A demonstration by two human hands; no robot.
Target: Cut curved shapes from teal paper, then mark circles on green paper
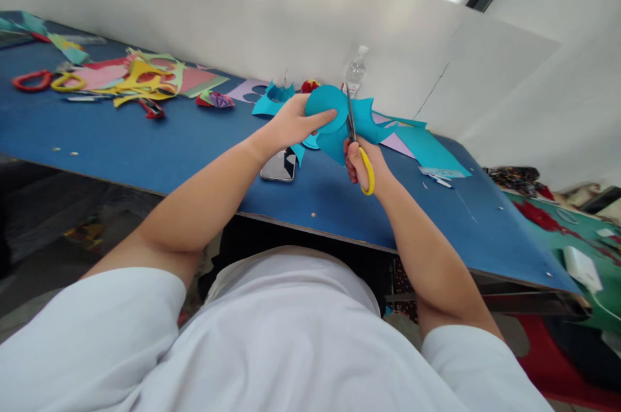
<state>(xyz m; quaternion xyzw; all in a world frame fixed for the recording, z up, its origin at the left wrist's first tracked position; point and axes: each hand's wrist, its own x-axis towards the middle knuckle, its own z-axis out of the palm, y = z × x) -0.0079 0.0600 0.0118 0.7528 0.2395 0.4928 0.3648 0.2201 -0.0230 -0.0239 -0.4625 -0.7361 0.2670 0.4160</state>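
Note:
Between the thumb and fingers of my left hand (294, 122) is a sheet of blue paper (324, 105), its left part rounded like a disc. My right hand (365, 163) is closed round the yellow handles of a pair of scissors (367, 174). The scissors' blades point away from me and lie against the paper, right of the round part. A ragged piece of the blue paper spreads to the right of the blades. Below my left hand a phone (278, 167) lies on the blue table (204, 153), partly covered by blue paper.
Paper scraps (145, 81) in several colours lie at the left, beside red-handled scissors (33, 81) and yellow-handled scissors (68, 81). A clear bottle (356, 69) stands by the wall. More blue paper (431, 150) and a pen (442, 182) are at the right.

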